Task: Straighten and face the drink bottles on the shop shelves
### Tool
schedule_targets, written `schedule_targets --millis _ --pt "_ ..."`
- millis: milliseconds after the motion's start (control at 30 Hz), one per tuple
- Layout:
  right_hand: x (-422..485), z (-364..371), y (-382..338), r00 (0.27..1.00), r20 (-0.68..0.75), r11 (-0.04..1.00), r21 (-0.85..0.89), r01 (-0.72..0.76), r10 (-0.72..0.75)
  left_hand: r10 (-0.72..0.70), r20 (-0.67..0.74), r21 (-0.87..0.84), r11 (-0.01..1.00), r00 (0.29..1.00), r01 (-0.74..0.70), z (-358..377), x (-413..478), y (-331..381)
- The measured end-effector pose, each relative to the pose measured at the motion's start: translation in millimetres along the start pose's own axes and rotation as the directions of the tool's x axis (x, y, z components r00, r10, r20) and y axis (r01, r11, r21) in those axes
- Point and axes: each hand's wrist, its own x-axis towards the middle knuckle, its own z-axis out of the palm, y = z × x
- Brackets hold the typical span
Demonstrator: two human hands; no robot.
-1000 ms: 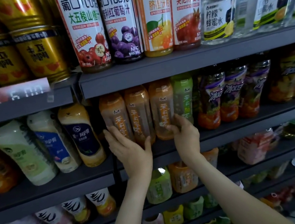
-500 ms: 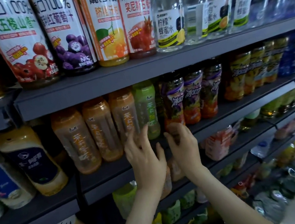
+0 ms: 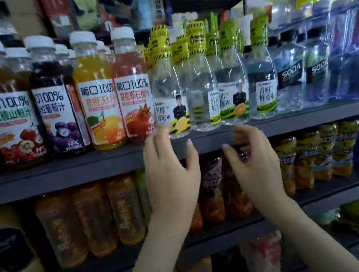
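Observation:
Clear honey-water bottles with yellow caps stand on the upper grey shelf (image 3: 107, 165): a lemon one (image 3: 169, 104), a second turned partly sideways (image 3: 203, 100), an orange-picture one (image 3: 233, 95) and a green-label one (image 3: 262, 90). My left hand (image 3: 172, 180) is raised in front of the shelf edge, fingers loosely spread, fingertips just below the lemon bottle's base. My right hand (image 3: 255, 163) hovers beside it with curved fingers, holding nothing, in front of the purple-label bottles (image 3: 213, 177) on the shelf below.
Four tall juice bottles (image 3: 100, 111) stand left of the honey water; soda water bottles (image 3: 290, 78) and blue packs right of it. Orange tea bottles (image 3: 92, 218) and yellow-label drinks (image 3: 318, 154) fill the lower shelf. Cartons are stacked above.
The view has tilted up and shifted right. Both hands have risen from the orange and green tea bottles on the middle shelf to the edge of the shelf above.

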Motion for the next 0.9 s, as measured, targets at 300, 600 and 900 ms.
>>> schedule_targets --millis 300,600,900 --pt "68.6 3.1 7.5 0.968 0.243 0.996 -0.057 0.072 -0.056 -0.292 0.006 0.261 0.924 0.956 0.281 38.0 60.5 25.9" --pt "74.5 17.8 1.3 0.974 0.217 0.990 -0.109 0.093 -0.068 -0.399 -0.102 0.222 0.884 0.911 0.412 51.7 67.7 28.0" --pt "72.9 28.8 -3.8 0.986 0.149 0.978 -0.184 0.104 -0.076 -0.351 -0.119 0.288 0.883 0.929 0.371 50.3 67.1 29.6"
